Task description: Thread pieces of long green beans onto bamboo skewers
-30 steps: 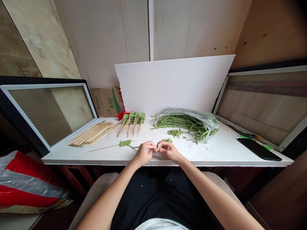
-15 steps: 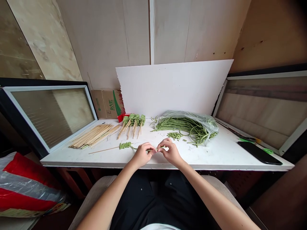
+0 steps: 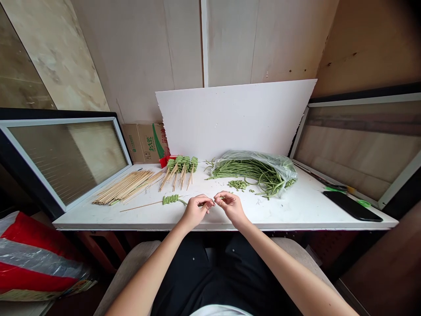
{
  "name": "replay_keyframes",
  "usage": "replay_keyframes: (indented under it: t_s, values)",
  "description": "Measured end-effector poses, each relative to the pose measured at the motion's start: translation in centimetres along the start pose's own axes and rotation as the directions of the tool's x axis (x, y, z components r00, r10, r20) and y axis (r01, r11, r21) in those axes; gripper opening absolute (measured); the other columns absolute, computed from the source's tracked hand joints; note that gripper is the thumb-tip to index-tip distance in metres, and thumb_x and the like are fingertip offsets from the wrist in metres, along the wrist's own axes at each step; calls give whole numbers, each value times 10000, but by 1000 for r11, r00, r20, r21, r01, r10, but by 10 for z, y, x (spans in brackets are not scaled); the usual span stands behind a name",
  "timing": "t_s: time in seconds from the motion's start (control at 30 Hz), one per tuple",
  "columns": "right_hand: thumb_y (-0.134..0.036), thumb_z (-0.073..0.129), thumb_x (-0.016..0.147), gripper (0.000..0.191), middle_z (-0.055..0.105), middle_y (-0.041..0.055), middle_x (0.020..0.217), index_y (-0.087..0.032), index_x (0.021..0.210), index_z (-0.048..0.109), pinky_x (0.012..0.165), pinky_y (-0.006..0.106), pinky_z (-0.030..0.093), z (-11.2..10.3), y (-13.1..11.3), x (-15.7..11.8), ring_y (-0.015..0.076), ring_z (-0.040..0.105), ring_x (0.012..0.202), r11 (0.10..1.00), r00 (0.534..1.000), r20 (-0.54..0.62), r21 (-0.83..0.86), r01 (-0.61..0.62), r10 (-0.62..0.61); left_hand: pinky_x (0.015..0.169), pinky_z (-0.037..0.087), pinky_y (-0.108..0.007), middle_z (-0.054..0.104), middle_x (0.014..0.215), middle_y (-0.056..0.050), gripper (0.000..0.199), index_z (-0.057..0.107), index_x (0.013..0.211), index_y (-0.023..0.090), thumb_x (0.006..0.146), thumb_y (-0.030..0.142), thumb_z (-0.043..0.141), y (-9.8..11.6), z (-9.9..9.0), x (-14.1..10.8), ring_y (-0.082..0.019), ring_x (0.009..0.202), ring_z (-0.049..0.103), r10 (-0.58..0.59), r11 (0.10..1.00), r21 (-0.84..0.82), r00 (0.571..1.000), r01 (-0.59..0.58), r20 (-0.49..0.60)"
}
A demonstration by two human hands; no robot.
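Near the front edge of the table, my left hand [image 3: 196, 210] is closed on a long green bean [image 3: 183, 202]. The far part of this bean is threaded in tight folds [image 3: 170, 199] on a bamboo skewer [image 3: 141, 206], which lies on the table to the left. Close by on the right, my right hand [image 3: 231, 208] is closed in a pinch at the fingertips of my left hand. A bit of green shows between its fingers, apparently a bean piece, mostly hidden.
Loose bamboo skewers [image 3: 125, 186] lie at the left. Behind them are finished bean skewers [image 3: 182, 164] and a cardboard box [image 3: 141, 142]. A plastic bag of long beans [image 3: 253, 169] lies at the back, with bean bits [image 3: 238, 184] before it. A black phone [image 3: 351, 206] rests at the right.
My hands have drawn slightly apart at the fingertips, the right one lifting a little. The whole view has shifted slightly; the skewer stays on the table.
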State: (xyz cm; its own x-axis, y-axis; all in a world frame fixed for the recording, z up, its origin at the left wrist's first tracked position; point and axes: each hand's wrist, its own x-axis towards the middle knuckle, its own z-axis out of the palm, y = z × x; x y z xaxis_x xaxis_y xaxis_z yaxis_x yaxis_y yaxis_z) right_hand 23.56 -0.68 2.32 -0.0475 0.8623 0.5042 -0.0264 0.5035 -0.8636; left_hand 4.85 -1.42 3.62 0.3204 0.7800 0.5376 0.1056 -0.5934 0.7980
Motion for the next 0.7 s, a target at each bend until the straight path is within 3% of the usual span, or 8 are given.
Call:
replay_keyframes:
  t_s: [0.17,0.27,0.33,0.43,0.57,0.63,0.7]
  values:
    - [-625,803,783,427,773,102,1004,-209,877,787,766,356,519,-33,-2,20,242,678,865,995,985,-141,17,-95,97,627,485,-262,708,866,-88,360,782,882,139,990,453,643,-8,-4,2,-122,629,573,-67,998,-1,998,67,-13]
    - [-670,734,817,483,787,124,976,-195,870,803,797,373,516,-65,2,33,276,695,906,978,981,-189,-190,-90,53,694,504,-277,695,867,-92,360,797,930,143,1018,430,598,-12,-6,1,-161,744,614,-25,996,88,999,28,-39]
    - [-653,690,848,487,786,125,887,-183,871,815,755,376,502,-86,7,39,283,686,827,893,983,-184,-437,-105,26,744,515,-290,682,897,-92,357,807,1009,155,1047,393,544,-13,-6,0,-177,811,628,10,984,179,999,-4,-34]
    - [-525,631,909,400,770,128,772,-182,831,823,674,356,463,-107,14,41,285,677,729,682,982,-168,-708,-183,89,816,536,-310,660,987,-90,352,767,1210,177,1067,329,484,-16,-4,-3,-182,877,639,23,961,276,1000,-26,13]
    - [-427,670,901,310,750,137,725,-209,721,797,644,345,429,-108,19,35,297,687,723,444,966,-193,-860,-251,173,946,546,-340,618,1105,-100,396,676,1370,180,1072,256,426,-22,-1,-7,-187,998,652,21,945,324,996,-47,83]
    - [-521,652,921,440,714,129,647,-213,621,746,627,349,428,-102,19,33,289,672,663,436,951,-181,-856,-277,249,950,551,-340,596,1137,-105,399,674,1368,182,1066,232,419,-23,0,-8,-176,978,651,18,936,348,997,-45,81]
    - [-627,570,958,574,707,119,623,-218,582,717,641,352,455,-98,18,34,278,677,643,518,938,-153,-800,-303,311,926,561,-337,581,1147,-106,385,685,1346,182,1056,219,434,-22,0,-8,-163,926,647,11,929,369,998,-36,69]
